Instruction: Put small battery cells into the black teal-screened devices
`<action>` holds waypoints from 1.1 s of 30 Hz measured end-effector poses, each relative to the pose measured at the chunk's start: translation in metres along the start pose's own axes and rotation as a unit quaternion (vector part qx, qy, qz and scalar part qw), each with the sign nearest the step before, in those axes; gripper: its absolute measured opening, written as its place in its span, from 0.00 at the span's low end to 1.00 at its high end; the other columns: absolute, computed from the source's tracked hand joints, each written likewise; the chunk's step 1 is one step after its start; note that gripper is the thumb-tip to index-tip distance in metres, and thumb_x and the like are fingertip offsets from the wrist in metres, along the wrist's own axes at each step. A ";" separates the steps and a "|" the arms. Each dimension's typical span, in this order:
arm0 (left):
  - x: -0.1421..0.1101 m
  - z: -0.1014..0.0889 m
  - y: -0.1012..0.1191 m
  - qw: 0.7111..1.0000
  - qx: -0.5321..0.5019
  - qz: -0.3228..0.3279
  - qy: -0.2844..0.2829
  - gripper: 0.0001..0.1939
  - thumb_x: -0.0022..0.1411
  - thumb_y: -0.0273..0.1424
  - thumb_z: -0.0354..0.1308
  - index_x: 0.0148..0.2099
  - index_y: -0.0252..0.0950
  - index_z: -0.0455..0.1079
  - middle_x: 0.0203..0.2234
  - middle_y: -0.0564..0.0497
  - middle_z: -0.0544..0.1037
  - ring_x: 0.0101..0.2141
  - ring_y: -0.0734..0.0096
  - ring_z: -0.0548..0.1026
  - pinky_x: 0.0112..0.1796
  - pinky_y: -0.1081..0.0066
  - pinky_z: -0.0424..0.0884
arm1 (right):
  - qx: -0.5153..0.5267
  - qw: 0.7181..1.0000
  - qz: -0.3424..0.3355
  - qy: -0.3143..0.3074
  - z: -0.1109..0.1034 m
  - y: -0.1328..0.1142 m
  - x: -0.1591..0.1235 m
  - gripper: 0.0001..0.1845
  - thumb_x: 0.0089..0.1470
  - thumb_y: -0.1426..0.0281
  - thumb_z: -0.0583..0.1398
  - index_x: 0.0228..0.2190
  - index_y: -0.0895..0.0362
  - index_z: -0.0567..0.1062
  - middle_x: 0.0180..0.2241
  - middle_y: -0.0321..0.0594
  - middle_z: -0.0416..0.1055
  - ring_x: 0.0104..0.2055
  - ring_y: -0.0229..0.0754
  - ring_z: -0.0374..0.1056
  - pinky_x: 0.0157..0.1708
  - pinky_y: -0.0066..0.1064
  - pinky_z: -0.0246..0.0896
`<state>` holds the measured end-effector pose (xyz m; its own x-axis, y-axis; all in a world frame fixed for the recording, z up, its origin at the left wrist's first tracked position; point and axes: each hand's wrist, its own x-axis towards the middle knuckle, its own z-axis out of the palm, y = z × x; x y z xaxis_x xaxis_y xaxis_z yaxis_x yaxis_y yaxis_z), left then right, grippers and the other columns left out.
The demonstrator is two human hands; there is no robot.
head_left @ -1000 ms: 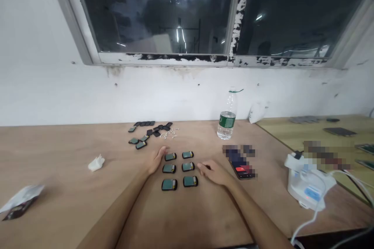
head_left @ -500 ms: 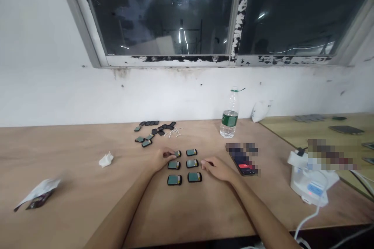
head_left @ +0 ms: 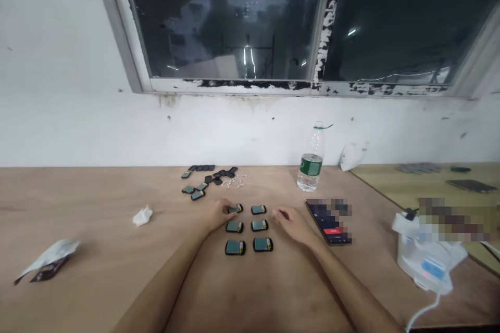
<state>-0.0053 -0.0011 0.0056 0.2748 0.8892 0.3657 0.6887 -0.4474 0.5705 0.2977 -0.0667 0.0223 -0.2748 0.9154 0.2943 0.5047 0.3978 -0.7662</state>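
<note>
Six small flat modules with black frames and grey-green faces lie in two columns on the table. My left hand (head_left: 219,215) has its thumb and fingers closed on the left end of the back-left module (head_left: 236,209), which stays on the table. My right hand (head_left: 292,225) rests just right of the back-right module (head_left: 258,209) and the middle-right module (head_left: 259,225), apart from both. Its fingers are curled together, and anything between the tips is too small to see. Nearer me are the middle-left module (head_left: 234,227), front-left module (head_left: 235,247) and front-right module (head_left: 263,244).
Behind lie several black pieces (head_left: 222,174), more green-faced modules (head_left: 197,195) and small white bits (head_left: 233,182). A water bottle (head_left: 310,171) and phone (head_left: 328,223) are right, beyond them a white power strip (head_left: 424,257). Crumpled tissue (head_left: 142,215) and a torn packet (head_left: 50,260) lie left.
My right hand has shifted slightly back, from beside the middle-right module toward the back row. My left hand stays at the back-left module. The camera view has tilted a little.
</note>
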 end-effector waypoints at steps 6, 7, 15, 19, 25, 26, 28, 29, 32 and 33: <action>-0.004 -0.012 0.017 0.996 0.023 0.042 0.077 0.12 0.60 0.41 0.64 0.41 0.40 0.82 0.44 0.46 0.84 0.43 0.55 0.81 0.45 0.60 0.76 | 0.043 0.997 -0.061 -0.014 0.001 -0.017 0.022 0.12 0.62 0.62 0.57 0.37 0.57 0.76 0.36 0.42 0.76 0.38 0.45 0.71 0.40 0.34 0.65; -0.006 -0.012 0.019 0.994 0.024 0.073 0.082 0.12 0.62 0.41 0.63 0.42 0.40 0.82 0.44 0.46 0.83 0.43 0.57 0.81 0.46 0.61 0.77 | 0.059 0.996 -0.070 -0.017 0.003 -0.017 0.026 0.11 0.62 0.63 0.58 0.38 0.57 0.75 0.37 0.42 0.76 0.39 0.44 0.72 0.41 0.34 0.66; -0.017 0.005 0.025 0.943 0.050 0.316 0.086 0.08 0.69 0.36 0.62 0.47 0.42 0.78 0.45 0.48 0.82 0.43 0.63 0.82 0.45 0.64 0.80 | 0.145 0.982 -0.091 -0.077 0.029 -0.016 0.027 0.07 0.59 0.68 0.62 0.40 0.55 0.73 0.38 0.39 0.76 0.38 0.42 0.73 0.42 0.33 0.70; -0.018 0.004 0.031 0.933 0.054 0.342 0.101 0.07 0.69 0.34 0.63 0.49 0.43 0.77 0.45 0.48 0.82 0.43 0.63 0.82 0.43 0.66 0.81 | 0.158 0.980 -0.094 -0.070 0.036 -0.015 0.022 0.13 0.57 0.71 0.63 0.45 0.53 0.71 0.38 0.38 0.75 0.36 0.40 0.73 0.40 0.32 0.71; -0.021 0.005 0.038 0.933 0.055 0.341 0.103 0.07 0.70 0.33 0.61 0.49 0.44 0.76 0.45 0.48 0.82 0.40 0.65 0.82 0.40 0.68 0.80 | 0.132 0.985 -0.100 -0.044 0.036 -0.015 0.022 0.12 0.58 0.72 0.62 0.45 0.54 0.70 0.38 0.38 0.75 0.37 0.40 0.72 0.39 0.31 0.70; -0.021 0.006 0.039 0.933 0.055 0.339 0.104 0.06 0.70 0.33 0.61 0.48 0.44 0.76 0.44 0.48 0.82 0.39 0.65 0.82 0.39 0.68 0.80 | 0.126 0.986 -0.100 -0.044 0.036 -0.016 0.022 0.12 0.58 0.73 0.62 0.44 0.54 0.70 0.38 0.38 0.75 0.37 0.40 0.72 0.39 0.31 0.69; -0.022 0.007 0.039 0.935 0.057 0.335 0.105 0.05 0.70 0.34 0.61 0.47 0.43 0.76 0.43 0.48 0.82 0.38 0.64 0.82 0.39 0.68 0.80 | 0.112 0.988 -0.099 -0.046 0.036 -0.016 0.022 0.12 0.58 0.75 0.61 0.44 0.54 0.69 0.37 0.38 0.74 0.37 0.41 0.71 0.38 0.31 0.69; -0.022 0.008 0.039 0.934 0.060 0.335 0.104 0.05 0.70 0.34 0.61 0.47 0.43 0.77 0.43 0.48 0.82 0.38 0.64 0.82 0.39 0.68 0.80 | 0.104 0.988 -0.099 -0.049 0.037 -0.016 0.021 0.12 0.57 0.75 0.61 0.43 0.54 0.69 0.37 0.38 0.74 0.37 0.41 0.71 0.38 0.31 0.68; -0.022 0.007 0.039 0.927 0.064 0.352 0.108 0.06 0.69 0.33 0.62 0.48 0.42 0.76 0.44 0.47 0.82 0.38 0.65 0.82 0.38 0.68 0.81 | 0.080 0.991 -0.092 -0.051 0.038 -0.015 0.020 0.13 0.57 0.76 0.61 0.43 0.53 0.67 0.37 0.37 0.74 0.37 0.42 0.71 0.38 0.31 0.67; -0.022 0.007 0.039 0.924 0.064 0.360 0.109 0.07 0.69 0.32 0.62 0.49 0.42 0.76 0.44 0.46 0.82 0.38 0.64 0.82 0.38 0.68 0.81 | 0.072 0.992 -0.091 -0.049 0.038 -0.015 0.019 0.13 0.57 0.76 0.60 0.43 0.53 0.67 0.37 0.37 0.73 0.37 0.42 0.71 0.38 0.31 0.67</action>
<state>0.0205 -0.0371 0.0150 0.5602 0.3180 0.7649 0.4569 -0.8888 0.0348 0.2535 -0.0571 0.0173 -0.4330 0.8158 0.3833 0.3184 0.5362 -0.7817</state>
